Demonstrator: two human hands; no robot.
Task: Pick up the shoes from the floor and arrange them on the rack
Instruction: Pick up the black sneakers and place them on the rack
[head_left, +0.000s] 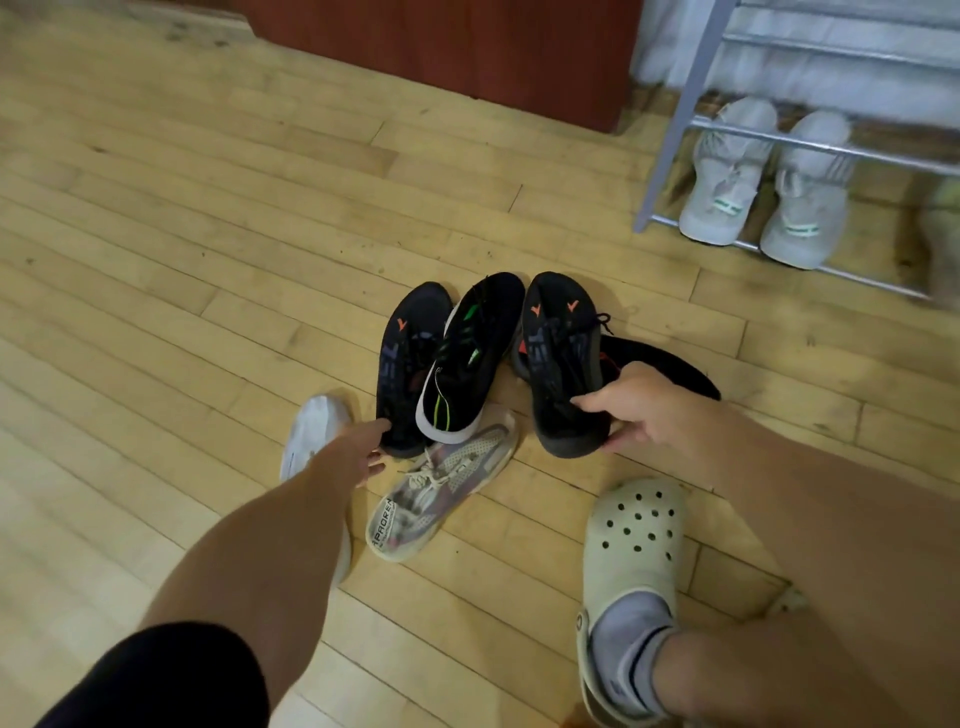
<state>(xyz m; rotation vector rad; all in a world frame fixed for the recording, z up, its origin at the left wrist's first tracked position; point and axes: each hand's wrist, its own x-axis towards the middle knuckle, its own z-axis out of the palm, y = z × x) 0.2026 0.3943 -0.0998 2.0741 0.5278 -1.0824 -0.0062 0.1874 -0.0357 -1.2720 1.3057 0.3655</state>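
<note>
A heap of shoes lies on the wooden floor. My right hand (636, 408) grips the heel of a black sneaker with orange marks (561, 353). My left hand (358, 449) reaches with spread fingers to the heel of its matching black sneaker (402, 358), touching it at most. Between them lies a black shoe with green accents and a white sole (470, 358). A grey and white laced sneaker (441, 483) lies in front. A white shoe (311, 431) is partly hidden under my left arm. Another black shoe (670, 364) lies behind my right hand. The metal rack (675, 130) stands at upper right.
A pair of light grey sneakers (763, 187) sits on the rack's bottom shelf. My foot in a pale clog (631, 551) stands at lower right. A reddish-brown cabinet (467, 47) stands at the back. Bare floorboards stretch to the left.
</note>
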